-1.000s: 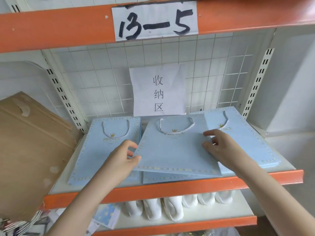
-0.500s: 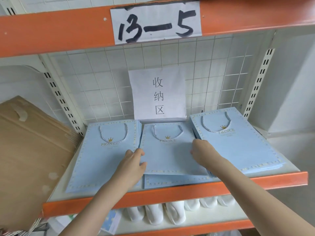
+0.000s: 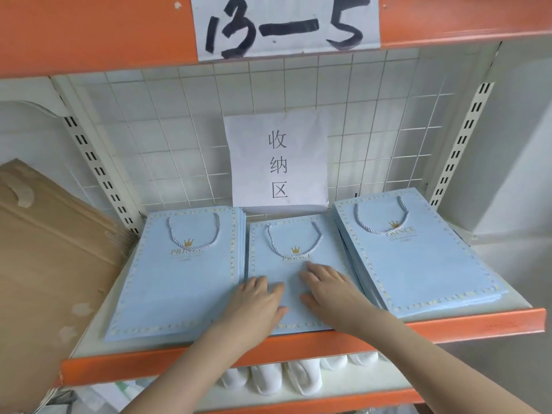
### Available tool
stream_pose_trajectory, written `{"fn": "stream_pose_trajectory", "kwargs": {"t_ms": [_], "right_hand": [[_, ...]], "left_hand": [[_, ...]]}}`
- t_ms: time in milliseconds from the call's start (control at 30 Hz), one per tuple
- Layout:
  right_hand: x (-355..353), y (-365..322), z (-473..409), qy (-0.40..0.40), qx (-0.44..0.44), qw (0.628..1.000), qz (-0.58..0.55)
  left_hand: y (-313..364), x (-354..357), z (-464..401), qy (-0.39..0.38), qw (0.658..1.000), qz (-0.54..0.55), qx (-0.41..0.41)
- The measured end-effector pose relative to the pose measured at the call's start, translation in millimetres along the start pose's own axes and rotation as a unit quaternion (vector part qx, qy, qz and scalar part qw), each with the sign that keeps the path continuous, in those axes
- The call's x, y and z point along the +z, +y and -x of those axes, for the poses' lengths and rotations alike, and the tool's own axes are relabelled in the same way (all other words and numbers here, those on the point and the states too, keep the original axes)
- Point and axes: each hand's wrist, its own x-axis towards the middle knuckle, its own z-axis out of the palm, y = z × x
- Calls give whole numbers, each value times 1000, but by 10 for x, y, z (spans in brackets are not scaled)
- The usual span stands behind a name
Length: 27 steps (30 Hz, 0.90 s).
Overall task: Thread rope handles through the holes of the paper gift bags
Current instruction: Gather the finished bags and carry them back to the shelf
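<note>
Both hands are lying flat with fingers straight, the left hand (image 3: 254,303) and right hand (image 3: 331,291) pressing on the middle bag (image 3: 286,264), gripping nothing. It is sitting tight between the left stack (image 3: 179,279) and right stack (image 3: 418,255), its front edge reaching the orange shelf lip (image 3: 448,327). A wire grid (image 3: 167,138) is backing the shelf. The bags are reading "PRINCE"; the label (image 3: 283,25) above is reading "13-5".

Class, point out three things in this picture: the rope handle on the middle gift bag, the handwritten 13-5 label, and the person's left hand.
rope handle (image 3: 294,253): head view, bottom of the loop.
13-5 label (image 3: 285,25): head view, the dash.
left hand (image 3: 254,306): head view, back of the hand.
</note>
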Motion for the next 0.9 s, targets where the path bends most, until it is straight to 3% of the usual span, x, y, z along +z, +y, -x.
{"fn": "stream_pose_trajectory", "kwargs": {"t_ms": [100,167,233,300,367,667,767,900], "right_hand": [[-166,170,-34,104,32,989,-100],[-348,457,-18,209,108,964,-120],[-488,825,85,234,241,940,-67],[-570,1176,262,194,392,899,-41],[-580,1364,425,160,474,864,-61],[-765,1375,615,125,526,838,-74],[-779,1303,604,157,510,842,-80],[-923,1257,642,219,429,864,-143]], "left_hand": [[-211,-61,-43,174,982,66,28],[-478,-95,-17,227,968,92,-55],[-794,-115,94,187,957,92,-203],[-1116,-88,247,100,929,76,-348],[-1284,-63,382,40,903,89,-419],[-1404,-49,527,71,868,154,-467],[-1363,-79,543,141,861,158,-462],[-1446,-124,581,227,836,254,-430]]}}
